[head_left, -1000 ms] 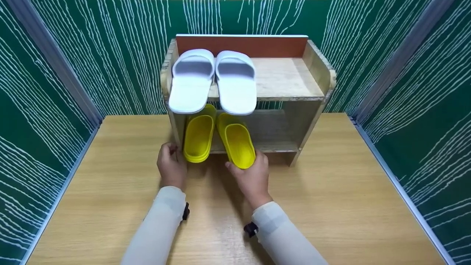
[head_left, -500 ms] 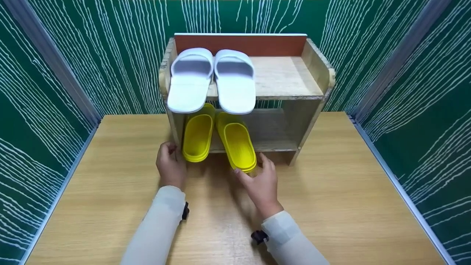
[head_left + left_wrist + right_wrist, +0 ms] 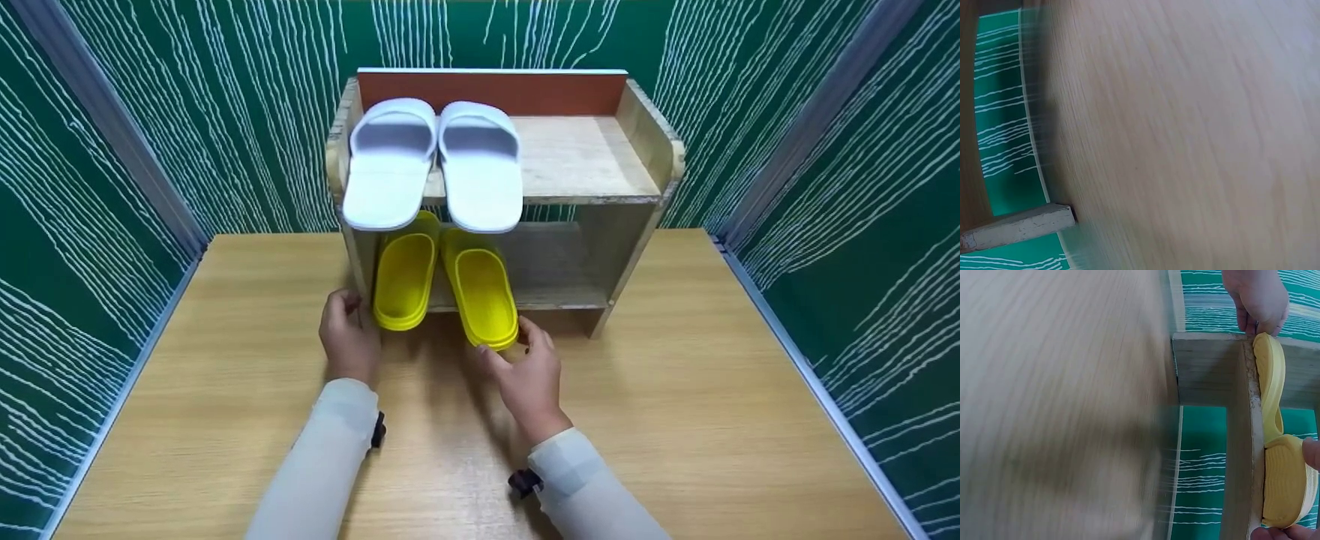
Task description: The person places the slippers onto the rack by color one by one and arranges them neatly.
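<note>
In the head view, my right hand (image 3: 531, 382) holds the heel of the right yellow slipper (image 3: 487, 300), thumb at its near end and fingers along its right side. This slipper slants, heel toward the right, on the lower shelf of a wooden shoe rack (image 3: 637, 225). Beside it lies the left yellow slipper (image 3: 403, 281), straighter, with its toe under the upper shelf. My left hand (image 3: 350, 337) grips the front edge of the rack's left side, close to that slipper's heel. Both heels jut past the shelf edge, as the right wrist view shows with the nearer yellow slipper (image 3: 1285, 481).
White slippers (image 3: 480, 180) stand as a pair on the left of the upper shelf, heels overhanging its front. The rack is on a wooden table (image 3: 750, 412). Green walls (image 3: 862, 225) with white streaks enclose three sides.
My right hand first drew back to the right and loosened at the heel, then closed in again. The right yellow slipper's heel shifted slightly left. My left hand stayed put.
</note>
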The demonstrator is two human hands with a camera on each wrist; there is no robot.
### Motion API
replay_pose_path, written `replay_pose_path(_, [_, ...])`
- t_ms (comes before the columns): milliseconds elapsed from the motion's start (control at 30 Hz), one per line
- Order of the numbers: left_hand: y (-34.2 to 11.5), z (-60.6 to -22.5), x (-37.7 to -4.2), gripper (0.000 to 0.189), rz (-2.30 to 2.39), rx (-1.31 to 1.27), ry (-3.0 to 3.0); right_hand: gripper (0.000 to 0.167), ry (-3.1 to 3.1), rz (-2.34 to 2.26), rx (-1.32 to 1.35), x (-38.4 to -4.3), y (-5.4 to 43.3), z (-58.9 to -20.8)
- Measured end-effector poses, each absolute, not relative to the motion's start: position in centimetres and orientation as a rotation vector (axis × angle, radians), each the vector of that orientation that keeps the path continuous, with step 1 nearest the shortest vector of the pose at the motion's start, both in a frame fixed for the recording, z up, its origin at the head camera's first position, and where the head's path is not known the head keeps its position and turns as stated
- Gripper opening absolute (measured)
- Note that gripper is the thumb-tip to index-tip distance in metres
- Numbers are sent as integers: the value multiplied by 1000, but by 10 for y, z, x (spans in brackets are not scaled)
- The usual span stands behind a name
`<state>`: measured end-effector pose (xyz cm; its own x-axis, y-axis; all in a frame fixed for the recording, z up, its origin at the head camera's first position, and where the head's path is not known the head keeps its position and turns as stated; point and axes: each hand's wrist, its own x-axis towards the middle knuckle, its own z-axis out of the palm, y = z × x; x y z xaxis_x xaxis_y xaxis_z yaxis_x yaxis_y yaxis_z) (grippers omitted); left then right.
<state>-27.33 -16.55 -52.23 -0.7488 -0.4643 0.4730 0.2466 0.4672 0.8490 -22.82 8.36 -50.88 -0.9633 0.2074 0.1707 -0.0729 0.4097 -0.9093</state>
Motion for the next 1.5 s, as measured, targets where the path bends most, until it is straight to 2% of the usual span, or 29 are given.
replay_pose_path(500, [-165, -522, -272, 10, -1359, 206, -2053, 71, -2487, 1643, -107, -246, 76, -502])
replay_pose_path(933, [-160, -522, -276, 10, -1359, 196, -2055, 62, -2573, 1650, -93, -255, 79, -493])
replay_pose_path(1333, [-158, -525, -282, 8, -1336, 173, -2050, 63, -2603, 1566, -1, -262, 89, -493])
replay_pose_path(1500, [-160, -522, -279, 9, -1364, 182, -2077, 65, -2629, 1433, 134, -259, 110, -492])
